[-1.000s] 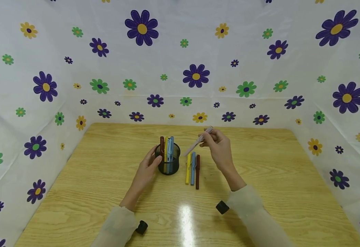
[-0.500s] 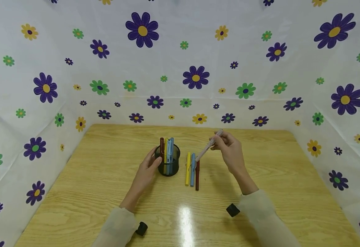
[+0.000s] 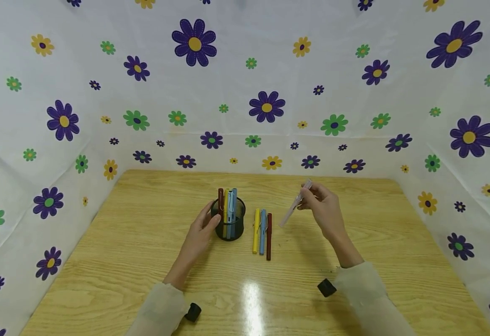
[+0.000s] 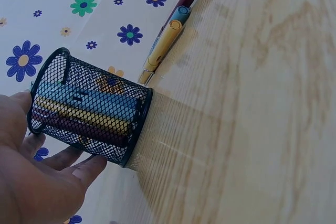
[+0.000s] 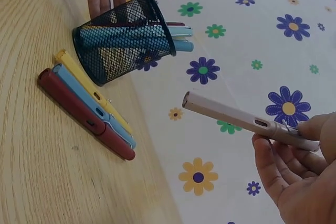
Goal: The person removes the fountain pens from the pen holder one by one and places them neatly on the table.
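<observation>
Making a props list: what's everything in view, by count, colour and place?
Table: one, light wood, centre
Flowered sheeting: count unclear, white, behind and beside table
Mesh cup: one, black, on table
Cup pens: four visible; dark red, yellow, two blue; standing inside
Loose pens: three; yellow, blue, dark red; right of cup
Held pen: one, pale pink, right of loose pens
Black blocks: two, black, lower head view
Sleeves: two, pale, lower head view
Left hand: one, bare, gripping cup
Right hand: one, bare, pinching held pen
</observation>
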The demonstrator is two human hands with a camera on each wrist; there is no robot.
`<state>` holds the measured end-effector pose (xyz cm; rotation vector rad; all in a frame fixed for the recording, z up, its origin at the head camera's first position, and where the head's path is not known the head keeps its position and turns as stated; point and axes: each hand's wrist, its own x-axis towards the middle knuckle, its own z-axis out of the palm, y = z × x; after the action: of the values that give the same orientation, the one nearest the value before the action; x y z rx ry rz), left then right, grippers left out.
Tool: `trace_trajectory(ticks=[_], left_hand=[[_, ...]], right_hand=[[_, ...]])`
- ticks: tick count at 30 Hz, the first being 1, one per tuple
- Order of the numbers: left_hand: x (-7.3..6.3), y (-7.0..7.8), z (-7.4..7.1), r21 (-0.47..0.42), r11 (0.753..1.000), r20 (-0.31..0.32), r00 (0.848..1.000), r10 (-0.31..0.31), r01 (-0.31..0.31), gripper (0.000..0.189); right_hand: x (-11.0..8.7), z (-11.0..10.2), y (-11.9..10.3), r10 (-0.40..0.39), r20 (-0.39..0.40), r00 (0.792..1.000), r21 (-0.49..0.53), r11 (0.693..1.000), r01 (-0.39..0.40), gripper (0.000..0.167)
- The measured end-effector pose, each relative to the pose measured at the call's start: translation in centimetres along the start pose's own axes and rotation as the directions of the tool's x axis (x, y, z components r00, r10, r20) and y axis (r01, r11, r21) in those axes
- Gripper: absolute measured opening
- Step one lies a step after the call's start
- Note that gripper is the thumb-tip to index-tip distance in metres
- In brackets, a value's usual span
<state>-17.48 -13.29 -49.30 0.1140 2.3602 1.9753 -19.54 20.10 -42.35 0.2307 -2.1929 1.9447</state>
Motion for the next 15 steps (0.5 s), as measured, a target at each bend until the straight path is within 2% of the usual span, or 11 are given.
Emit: trace_trajectory(ticks=[5,10,15], left_hand=[[-0.1,0.07,0.03,0.007,1.0,-0.006,1.0,-0.004,0.004,0.064],[-0.09,0.01,0.06,0.016,1.0,-0.008,1.0,-0.003,0.004,0.065],[-0.05,0.0,0.06,0.012,1.0,-0.004,1.0,-0.002,0.002,0.066]], right_hand=[[-0.23,-0.4,0.04,0.071,0.033,0.997,-0.037,0.997,-0.07,0.034],[-0.37,-0.34,0.22,0.167,0.043,0.985,-0.093,0.982,-0.163,0.035],[-0.4,-0.27,0.76,0.212,0.061,0.975,-0.139,0.97,-0.202,0.038]])
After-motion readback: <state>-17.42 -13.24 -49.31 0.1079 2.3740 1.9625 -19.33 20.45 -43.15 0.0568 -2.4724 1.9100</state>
